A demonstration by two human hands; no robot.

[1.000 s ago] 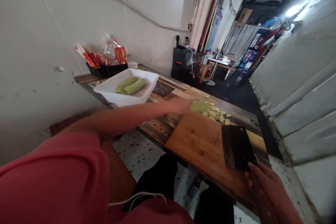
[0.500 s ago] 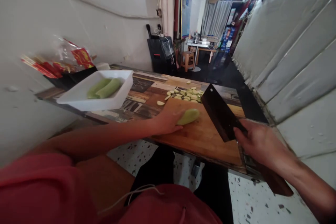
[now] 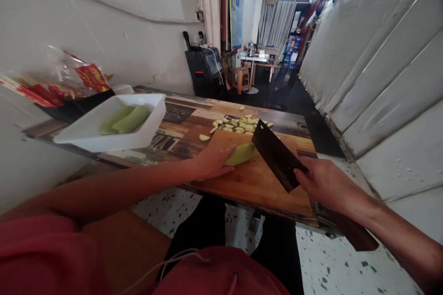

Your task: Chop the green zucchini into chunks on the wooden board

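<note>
My left hand is closed on a peeled pale-green vegetable piece, pressing it onto the wooden cutting board. My right hand grips the handle of a dark cleaver, whose blade is raised just right of the vegetable's end, tilted. A heap of cut green slices lies on the patterned table beyond the board's far edge.
A white rectangular tray at the left holds two more peeled green vegetables. Behind it stand black boxes with red packets. A white wall runs on the left, a grey panelled wall on the right, a corridor ahead.
My left hand drew the vegetable back from the slice heap onto the board. My right hand lifted the cleaver off the board and brought it up beside the vegetable's end.
</note>
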